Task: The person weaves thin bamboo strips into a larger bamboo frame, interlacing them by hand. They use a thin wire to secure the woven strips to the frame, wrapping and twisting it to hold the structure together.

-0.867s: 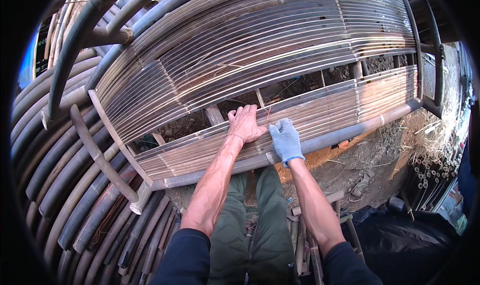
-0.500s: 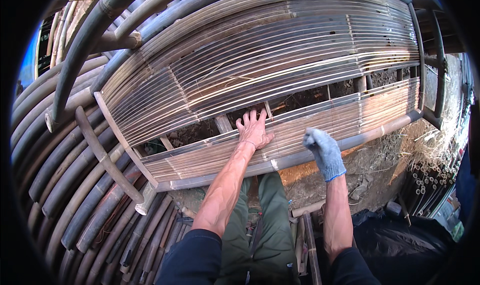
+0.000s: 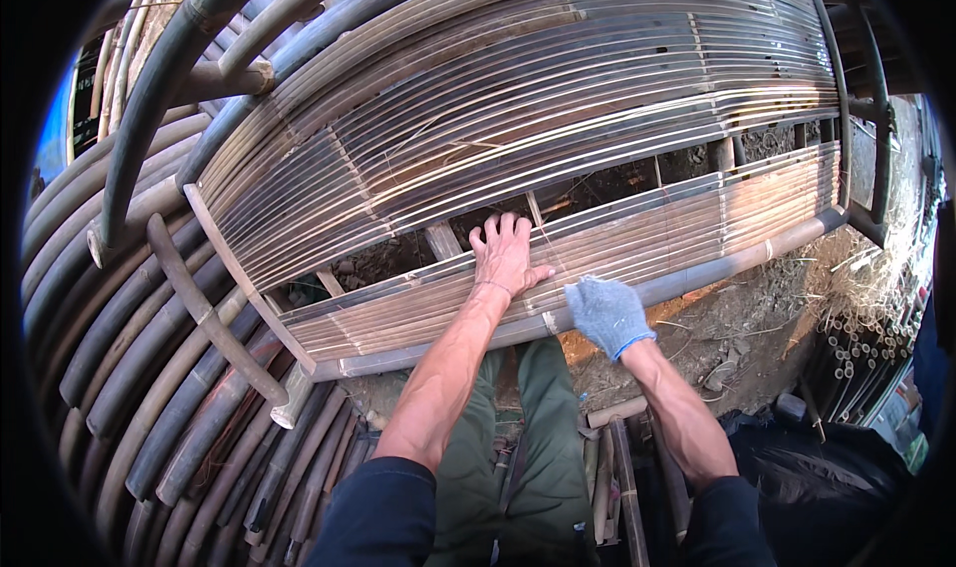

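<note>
My bare left hand (image 3: 506,256) presses on the front band of bamboo slats (image 3: 418,303), its fingers spread and their tips over the inner edge, beside the long gap. The thumb points right along the slats. My right hand (image 3: 607,313), in a grey-blue knitted glove, is closed just right of it, at the thick round front pole (image 3: 687,281) of the bamboo bench. What its fingers hold, if anything, is hidden; a thin strand seems to cross the slats near its fingertips. Beyond the gap spreads the wider panel of slats (image 3: 498,149).
Stacked bent bamboo poles (image 3: 169,388) fill the left side, and a curved frame pole (image 3: 149,119) rises at the upper left. Black plastic sheeting (image 3: 817,477) lies at lower right, below a bundle of cut bamboo ends (image 3: 856,353). Short cross pieces (image 3: 443,240) show in the gap.
My right hand has come left and slightly down, from over the slats toward the front pole near my left hand. The left hand stays on the slats.
</note>
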The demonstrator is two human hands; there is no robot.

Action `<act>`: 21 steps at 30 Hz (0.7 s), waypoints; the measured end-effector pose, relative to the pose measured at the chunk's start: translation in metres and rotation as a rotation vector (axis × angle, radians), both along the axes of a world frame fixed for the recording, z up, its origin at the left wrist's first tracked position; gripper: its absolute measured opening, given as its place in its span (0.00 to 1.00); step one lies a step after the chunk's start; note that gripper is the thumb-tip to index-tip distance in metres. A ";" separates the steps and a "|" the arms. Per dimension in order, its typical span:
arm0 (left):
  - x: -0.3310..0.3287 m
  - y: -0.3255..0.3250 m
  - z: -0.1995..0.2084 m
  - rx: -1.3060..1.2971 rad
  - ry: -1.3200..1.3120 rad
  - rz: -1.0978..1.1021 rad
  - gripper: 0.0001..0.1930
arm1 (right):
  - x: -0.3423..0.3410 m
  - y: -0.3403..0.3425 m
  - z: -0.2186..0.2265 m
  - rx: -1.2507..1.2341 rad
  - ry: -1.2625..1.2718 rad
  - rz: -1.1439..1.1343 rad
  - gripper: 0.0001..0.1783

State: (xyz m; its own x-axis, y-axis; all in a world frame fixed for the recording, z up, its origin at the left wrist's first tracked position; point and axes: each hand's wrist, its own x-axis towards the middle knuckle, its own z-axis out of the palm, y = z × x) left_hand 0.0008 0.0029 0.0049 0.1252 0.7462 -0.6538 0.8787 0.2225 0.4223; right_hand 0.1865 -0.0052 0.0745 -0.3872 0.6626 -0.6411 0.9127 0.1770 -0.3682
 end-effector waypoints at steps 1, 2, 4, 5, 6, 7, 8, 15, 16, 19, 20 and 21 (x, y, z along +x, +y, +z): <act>0.000 -0.005 -0.001 0.009 0.018 -0.001 0.40 | -0.016 -0.012 0.004 0.088 0.127 0.059 0.11; 0.001 -0.008 -0.003 0.021 0.036 -0.003 0.40 | -0.033 -0.021 0.007 0.179 0.253 0.117 0.08; 0.002 -0.003 -0.006 0.033 0.030 -0.002 0.38 | -0.060 -0.028 0.006 0.194 0.321 0.023 0.04; 0.002 -0.005 -0.008 0.061 0.025 -0.013 0.39 | -0.066 -0.031 0.005 0.139 0.307 0.008 0.06; 0.002 -0.007 -0.009 0.089 0.020 -0.025 0.39 | -0.068 -0.034 0.003 0.162 0.310 0.011 0.06; 0.004 -0.009 -0.010 0.115 0.014 -0.033 0.40 | -0.067 -0.038 0.002 0.182 0.312 0.017 0.06; 0.003 -0.010 -0.011 0.060 0.021 -0.033 0.41 | -0.065 -0.041 0.001 0.202 0.313 0.023 0.06; 0.006 -0.012 -0.014 0.021 0.043 0.012 0.41 | 0.023 -0.047 -0.005 0.373 0.344 0.172 0.10; 0.009 -0.005 -0.015 0.029 0.038 0.022 0.42 | 0.004 -0.050 0.000 0.265 0.338 0.126 0.10; 0.008 -0.009 -0.012 0.071 0.081 0.003 0.43 | 0.031 -0.059 -0.020 0.293 0.257 0.148 0.12; 0.005 -0.005 -0.013 0.092 0.068 0.027 0.44 | 0.054 -0.041 -0.031 0.075 0.259 -0.028 0.10; 0.006 -0.009 -0.011 0.085 0.037 0.044 0.44 | 0.058 -0.031 -0.023 -0.183 0.252 -0.280 0.09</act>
